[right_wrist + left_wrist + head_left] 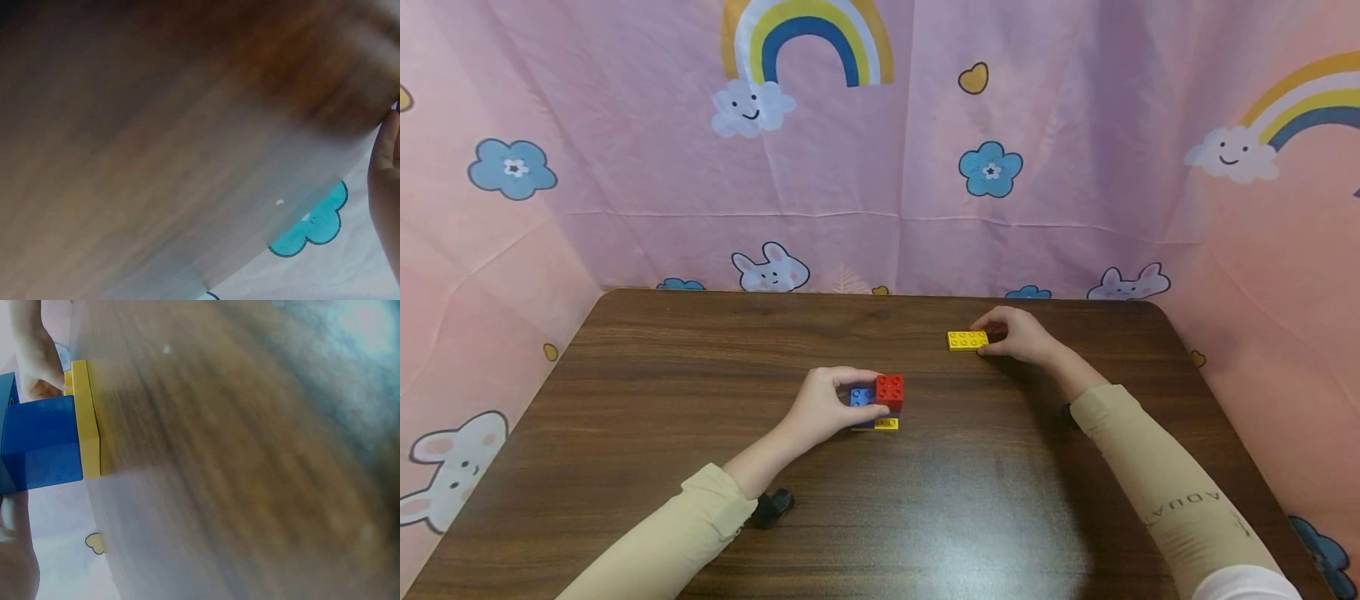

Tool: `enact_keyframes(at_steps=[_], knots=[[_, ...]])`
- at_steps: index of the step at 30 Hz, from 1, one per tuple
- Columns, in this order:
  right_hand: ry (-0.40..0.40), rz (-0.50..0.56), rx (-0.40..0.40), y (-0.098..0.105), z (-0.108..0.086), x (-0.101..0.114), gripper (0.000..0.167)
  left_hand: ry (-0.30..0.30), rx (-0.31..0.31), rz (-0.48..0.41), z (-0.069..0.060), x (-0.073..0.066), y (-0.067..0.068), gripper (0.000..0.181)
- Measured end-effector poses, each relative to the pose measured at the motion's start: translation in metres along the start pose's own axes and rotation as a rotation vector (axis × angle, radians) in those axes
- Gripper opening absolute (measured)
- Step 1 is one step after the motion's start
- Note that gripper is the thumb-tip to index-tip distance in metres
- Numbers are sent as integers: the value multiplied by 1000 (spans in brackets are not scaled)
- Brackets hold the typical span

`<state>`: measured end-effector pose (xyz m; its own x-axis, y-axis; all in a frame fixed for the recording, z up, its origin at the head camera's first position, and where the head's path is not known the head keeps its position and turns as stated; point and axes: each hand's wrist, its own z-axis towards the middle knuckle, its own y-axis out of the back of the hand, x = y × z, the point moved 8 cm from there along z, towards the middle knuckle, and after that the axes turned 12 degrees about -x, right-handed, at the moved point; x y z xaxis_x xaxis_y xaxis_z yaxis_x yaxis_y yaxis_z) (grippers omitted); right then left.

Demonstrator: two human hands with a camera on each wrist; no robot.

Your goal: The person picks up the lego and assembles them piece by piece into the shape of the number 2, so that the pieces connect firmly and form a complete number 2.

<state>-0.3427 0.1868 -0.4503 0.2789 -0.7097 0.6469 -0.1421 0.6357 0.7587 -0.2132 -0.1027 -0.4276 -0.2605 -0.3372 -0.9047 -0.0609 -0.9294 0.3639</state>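
Note:
Near the middle of the table, my left hand (820, 408) grips a small stack of toy building bricks between thumb and fingers. A red brick (890, 392) sits on its right part, beside blue studs (862, 397), and a flat yellow brick (887, 424) forms the bottom. The left wrist view shows the stack's blue side (44, 440) above the yellow base (87, 425). Farther back and to the right, my right hand (1018, 335) pinches the right end of another flat yellow brick (964, 341). Only part of that hand shows in the right wrist view, without its brick.
The brown wooden table (625, 400) reaches back to a pink cloth (850, 183) printed with rainbows and rabbits, which also hangs along both sides. A black wrist camera (772, 507) sits beneath my left wrist, close above the tabletop.

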Motion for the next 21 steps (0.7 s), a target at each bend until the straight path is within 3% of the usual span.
enact_keyframes(at_steps=[21], knots=[[-7,-17,-5,0,-1,4,34,-4,4,7,0,-1,0,40]])
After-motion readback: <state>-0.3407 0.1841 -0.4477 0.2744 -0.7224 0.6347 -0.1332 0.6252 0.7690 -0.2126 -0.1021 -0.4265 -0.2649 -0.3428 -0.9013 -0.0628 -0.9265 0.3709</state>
